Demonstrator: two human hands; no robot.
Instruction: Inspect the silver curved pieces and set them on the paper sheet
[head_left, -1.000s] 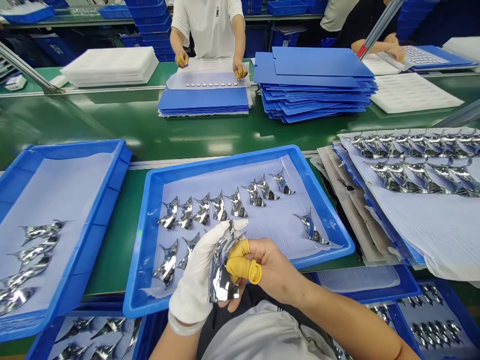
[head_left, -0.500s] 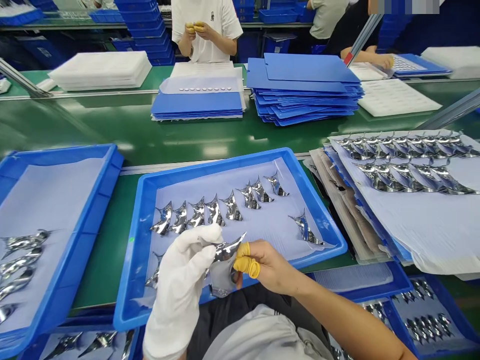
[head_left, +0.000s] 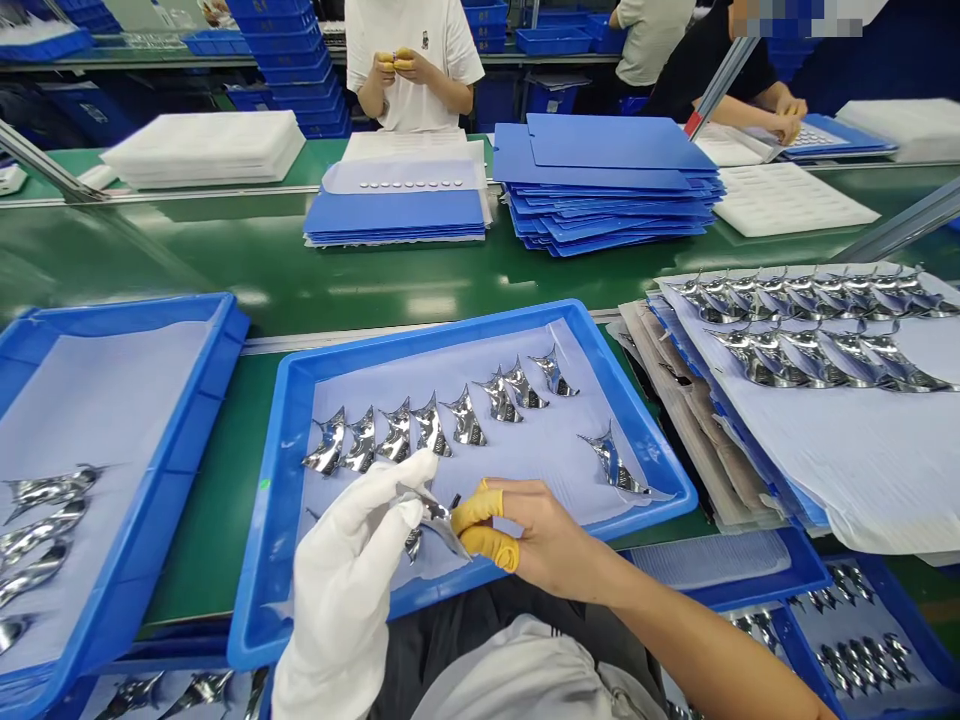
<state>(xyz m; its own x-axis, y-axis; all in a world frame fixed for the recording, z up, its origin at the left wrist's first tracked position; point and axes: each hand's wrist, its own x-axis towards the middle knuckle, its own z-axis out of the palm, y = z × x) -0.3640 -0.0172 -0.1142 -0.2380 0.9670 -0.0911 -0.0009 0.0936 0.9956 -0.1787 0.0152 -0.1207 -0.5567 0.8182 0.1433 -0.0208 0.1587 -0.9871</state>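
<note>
My left hand (head_left: 341, 570), in a white glove, pinches a curved, shiny chrome-like metal piece (head_left: 439, 520) between thumb and fingers above the near edge of a blue tray (head_left: 630, 420). My right hand (head_left: 517, 530), with yellow finger cots on thumb and forefinger, closes on the piece's right side. A small dark tip shows beside those fingertips; its kind cannot be made out. On the tray's white liner, several similar pointed pieces (head_left: 395, 430) lie in a slanting row. One more piece (head_left: 611, 458) lies apart at the right. Others are partly hidden behind my left hand.
At left stands another blue tray (head_left: 202, 400) with several metal pieces. To the right, stacked sheets (head_left: 847, 450) bear rows of them. More trays sit below. Across the green bench (head_left: 360, 285) are blue sheets (head_left: 607, 180), a white foam stack (head_left: 206, 150) and co-workers' hands.
The held piece has turned so its pointed end now slopes down to the right instead of up. My right hand has shifted slightly left, its fingers now on the piece's edge.
</note>
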